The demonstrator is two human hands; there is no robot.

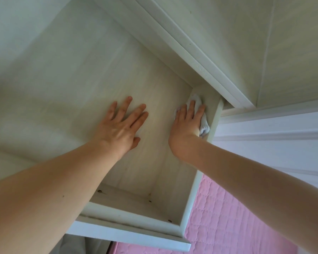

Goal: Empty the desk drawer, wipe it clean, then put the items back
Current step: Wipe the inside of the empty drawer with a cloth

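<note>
The pale whitewashed wooden desk drawer [191, 204] is pulled out from under the desk, and its floor lies bare, with faint grain lines running along it. A few small dark specks sit along the inner edge of its near front panel. In the far right corner of the drawer, a small crumpled white cloth [204, 128] is pushed up against the inside of the right side wall, where that wall meets the back.

The right hand [186, 123] lies flat on top of the cloth, fingers straight and close together, pressing it against the wall; a bunched end of the cloth pokes out below the little-finger side of the hand. The thumb cannot be seen from here.

The left hand [122, 127] rests palm down on the bare drawer floor, just beside the right hand but not touching it. Its fingers are straight and a little spread, the thumb tucked out to the side, and it holds nothing. Both bare forearms reach in from the near edge, the left one crossing over the drawer's front panel.

Above the drawer runs the pale wooden desk top [218, 43] with its moulded edge. To the right of the drawer, lower down, is a pink quilted fabric [237, 217], and beyond it a white moulded panel [273, 129].
</note>
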